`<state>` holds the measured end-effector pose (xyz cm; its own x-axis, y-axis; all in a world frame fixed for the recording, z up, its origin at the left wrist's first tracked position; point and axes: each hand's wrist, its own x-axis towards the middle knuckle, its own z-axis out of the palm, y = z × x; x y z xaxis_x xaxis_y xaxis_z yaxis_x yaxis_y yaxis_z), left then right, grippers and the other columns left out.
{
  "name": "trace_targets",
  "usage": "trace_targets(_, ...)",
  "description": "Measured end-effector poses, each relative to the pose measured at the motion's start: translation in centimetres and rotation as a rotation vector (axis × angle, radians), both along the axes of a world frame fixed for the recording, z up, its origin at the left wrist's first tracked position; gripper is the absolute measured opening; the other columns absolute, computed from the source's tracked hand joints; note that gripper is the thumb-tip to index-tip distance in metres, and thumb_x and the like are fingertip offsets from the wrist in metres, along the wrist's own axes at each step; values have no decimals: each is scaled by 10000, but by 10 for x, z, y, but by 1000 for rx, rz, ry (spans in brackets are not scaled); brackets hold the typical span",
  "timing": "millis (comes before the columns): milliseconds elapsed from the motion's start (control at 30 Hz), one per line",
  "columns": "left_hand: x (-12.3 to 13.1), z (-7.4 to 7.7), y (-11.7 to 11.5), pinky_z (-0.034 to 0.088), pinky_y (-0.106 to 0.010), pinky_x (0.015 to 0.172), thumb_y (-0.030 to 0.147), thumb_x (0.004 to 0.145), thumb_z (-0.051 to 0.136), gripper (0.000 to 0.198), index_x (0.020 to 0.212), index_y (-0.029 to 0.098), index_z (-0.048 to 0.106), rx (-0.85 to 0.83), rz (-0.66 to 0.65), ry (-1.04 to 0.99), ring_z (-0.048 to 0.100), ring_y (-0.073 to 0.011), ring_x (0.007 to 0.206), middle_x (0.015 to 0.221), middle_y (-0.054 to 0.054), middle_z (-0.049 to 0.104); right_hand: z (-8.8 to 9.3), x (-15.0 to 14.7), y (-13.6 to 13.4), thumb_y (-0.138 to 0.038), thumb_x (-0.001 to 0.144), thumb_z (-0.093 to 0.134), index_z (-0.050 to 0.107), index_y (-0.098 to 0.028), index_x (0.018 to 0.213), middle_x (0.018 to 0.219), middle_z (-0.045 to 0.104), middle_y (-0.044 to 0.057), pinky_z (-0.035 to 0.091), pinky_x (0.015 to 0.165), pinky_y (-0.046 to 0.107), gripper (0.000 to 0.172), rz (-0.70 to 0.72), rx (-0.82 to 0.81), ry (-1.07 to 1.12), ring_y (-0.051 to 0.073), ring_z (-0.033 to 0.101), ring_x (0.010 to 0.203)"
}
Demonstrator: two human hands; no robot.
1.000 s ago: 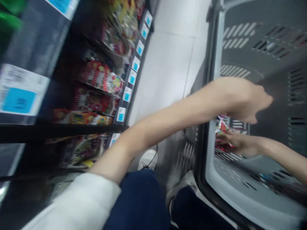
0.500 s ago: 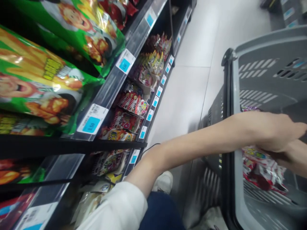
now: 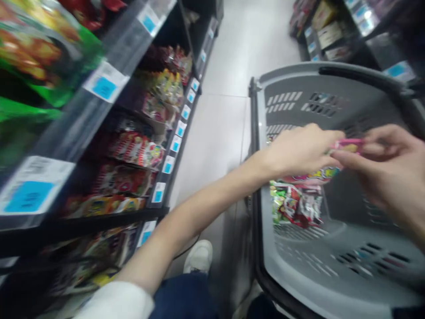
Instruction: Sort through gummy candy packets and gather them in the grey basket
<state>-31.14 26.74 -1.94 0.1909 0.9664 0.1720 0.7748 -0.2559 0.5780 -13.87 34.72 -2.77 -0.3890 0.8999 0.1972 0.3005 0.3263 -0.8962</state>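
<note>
Both my hands meet over the grey shopping basket (image 3: 299, 266). My left hand (image 3: 303, 148) comes across from the left, its fingers closed at a small pink packet (image 3: 348, 142). My right hand (image 3: 395, 164) pinches the same packet from the other side with thumb and fingers. Just below my left hand shows a pink snack bag (image 3: 314, 176) with colourful lettering; I cannot tell whether it is part of what I hold. Farther down in the basket lie red, white and green snack packets (image 3: 299, 206).
On the left stands a shelf with green snack bags (image 3: 29, 48), red-striped packets (image 3: 136, 148) and blue-and-white price tags (image 3: 106, 83). Tiled floor (image 3: 215, 119) runs between the shelf and basket. Another shelf (image 3: 332, 33) stands at the upper right. My white shoe (image 3: 198, 257) is below.
The view has swung right, so more of the basket shows. My hands are now apart enough to reveal the pink packet between them; before, my left hand covered the right.
</note>
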Motion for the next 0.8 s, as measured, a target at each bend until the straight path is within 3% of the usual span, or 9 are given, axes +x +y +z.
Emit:
trace_targets(67,0,-2,-1,506,-342,765,420,959,582,282,1100,201,689,77,47,-66,693,-255,909,967,-78,728,2,-2,-3,-445,411,972,537,-232,799,669,635,0,530,597,333,621,47,-121,176,146,598,579)
trace_targets(133,1,-5,0,505,-341,803,387,959,585,234,1036,195,694,127,59,-142,686,-240,877,879,-53,710,2,-2,-2,-398,506,948,574,-238,904,731,657,-14,515,603,278,570,108,-189,243,109,573,596)
trace_targets(233,0,-6,2,502,-321,815,364,943,610,183,932,201,691,176,40,-269,667,-211,841,783,-19,678,-2,3,4,-408,615,904,614,-247,1059,968,694,4,555,775,258,554,263,-227,198,107,628,807)
trace_targets(333,-1,-2,4,500,-310,803,370,946,608,211,840,197,664,226,20,-372,643,-184,800,767,-5,660,-7,9,8,-388,577,925,634,-237,1127,1135,686,26,562,946,332,641,403,-249,37,169,652,1019)
trace_targets(433,-4,0,7,505,-310,805,457,965,577,320,796,189,621,292,56,-452,643,-177,815,761,-1,625,-10,13,10,-421,591,916,668,-214,1065,1021,707,29,588,902,396,573,432,-253,-76,199,675,954)
trace_targets(567,-8,-3,12,512,-309,787,589,953,547,424,851,182,606,370,206,-635,656,-192,858,791,-16,616,-11,15,12,-418,579,924,685,-191,924,917,707,28,601,840,389,477,429,-208,-122,189,674,863)
trace_targets(800,-10,-10,16,523,-350,829,637,937,545,478,886,167,616,368,257,-692,648,-211,904,821,-37,625,-10,15,13,-452,594,913,676,-180,949,896,710,30,607,815,370,507,388,-200,-76,172,672,827)
